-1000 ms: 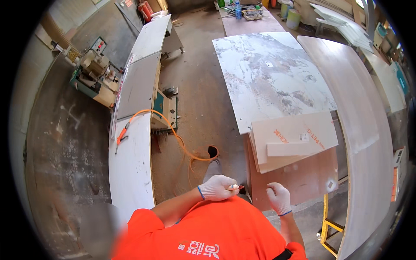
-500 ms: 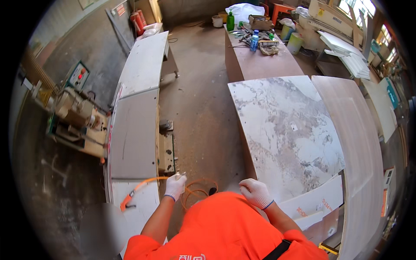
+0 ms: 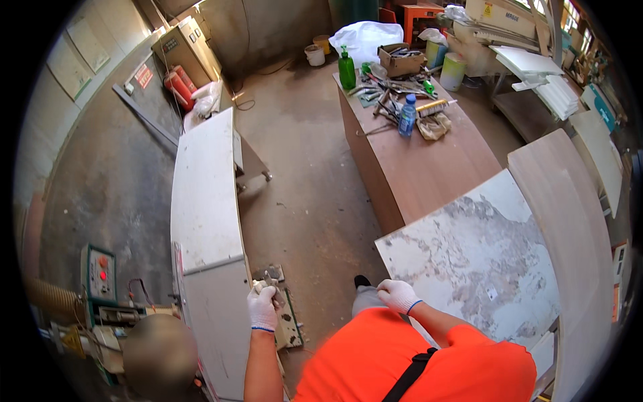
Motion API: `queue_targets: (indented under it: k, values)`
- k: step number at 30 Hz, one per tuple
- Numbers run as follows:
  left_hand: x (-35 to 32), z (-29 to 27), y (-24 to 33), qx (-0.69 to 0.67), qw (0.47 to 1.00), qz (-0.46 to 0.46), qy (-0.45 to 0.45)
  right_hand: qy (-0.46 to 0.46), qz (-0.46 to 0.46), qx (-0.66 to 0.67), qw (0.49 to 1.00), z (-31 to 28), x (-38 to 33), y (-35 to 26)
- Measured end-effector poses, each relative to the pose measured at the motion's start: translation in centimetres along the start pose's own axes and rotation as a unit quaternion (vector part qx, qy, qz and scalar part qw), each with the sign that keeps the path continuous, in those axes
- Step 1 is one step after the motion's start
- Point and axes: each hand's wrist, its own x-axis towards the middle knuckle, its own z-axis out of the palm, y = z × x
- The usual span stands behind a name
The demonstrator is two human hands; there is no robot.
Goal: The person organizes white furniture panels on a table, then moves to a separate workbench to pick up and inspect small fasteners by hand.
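I note a small grey metal piece (image 3: 268, 280) in my left hand (image 3: 262, 307), grip pinching it beside the long white desk (image 3: 204, 201); judged stiff, light. Right hand (image 3: 398, 295), fingers curled empty, near the marbled white panel (image 3: 479, 261).

The gloved left hand (image 3: 262, 307) is closing round something small beside the long white panel (image 3: 206, 221), too hidden to tell what. The panel's near end is running out under the forearm, and the tools (image 3: 392, 90) beyond it are blurring together.
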Motion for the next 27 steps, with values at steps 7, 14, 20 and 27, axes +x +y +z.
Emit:
queue_targets:
  k: [7,14,20,27]
  values:
    - [11.3,2.6,4.5,-0.061,0.998,-0.025,-0.005,-0.028,-0.054,-0.064,0.996,-8.6,18.5,-7.3]
    - [22.5,-0.9,-2.6,-0.221,0.948,-0.228,0.021,-0.032,-0.064,-0.128,0.989,-11.7,28.5,-10.5]
    - [36.5,5.6,4.2,-0.195,0.939,-0.271,-0.079,0.052,0.116,-0.017,0.992,-12.5,32.7,-9.7]
    - [51.0,19.6,12.0,-0.060,0.915,-0.292,-0.271,0.290,0.232,0.205,0.905,-14.7,39.1,-5.5]
